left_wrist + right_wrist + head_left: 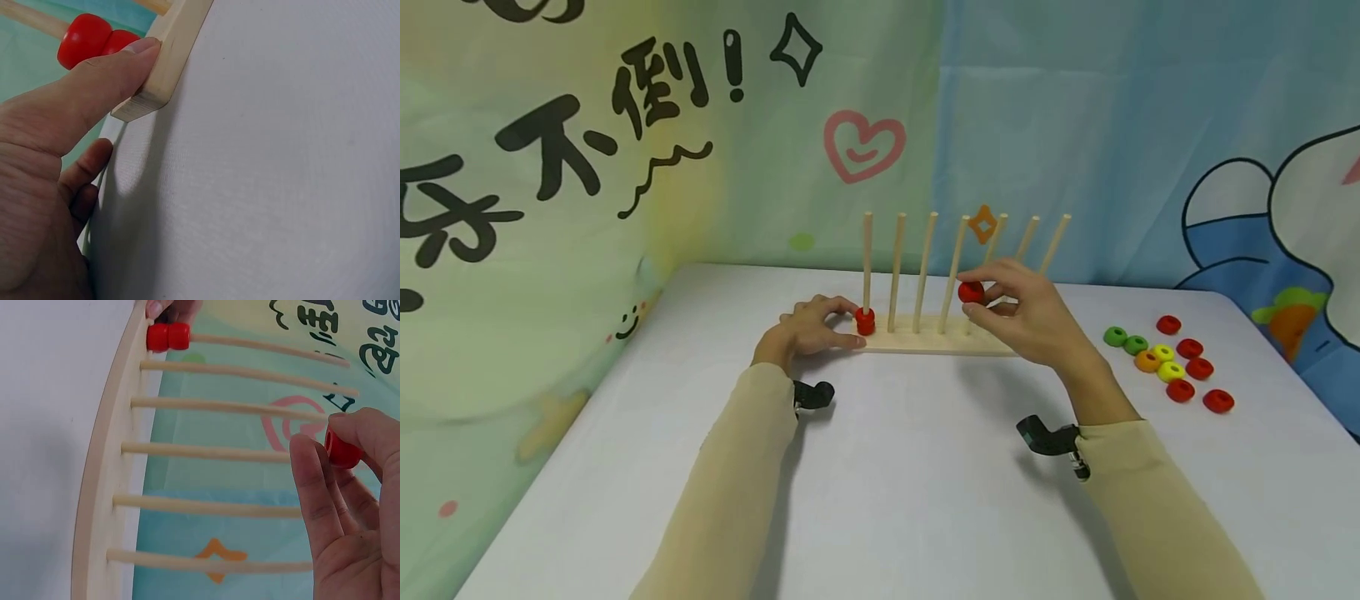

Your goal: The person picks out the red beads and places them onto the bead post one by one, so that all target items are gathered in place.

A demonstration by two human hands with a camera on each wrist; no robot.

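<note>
My right hand pinches a red bead between thumb and fingers, its hole showing in the right wrist view. The bead is held in the air beside the upper part of the wooden pegs. These thin pegs stand in a row on a pale wooden base. My left hand grips the left end of that base, the thumb lying along its edge. Two red beads sit stacked at the foot of the leftmost peg, right by the left fingertips. My right hand hides part of the base's right end.
On the white table, loose beads lie in a group to the right: several red beads, two green beads, two yellow beads and an orange bead. A printed cloth backdrop hangs behind the table.
</note>
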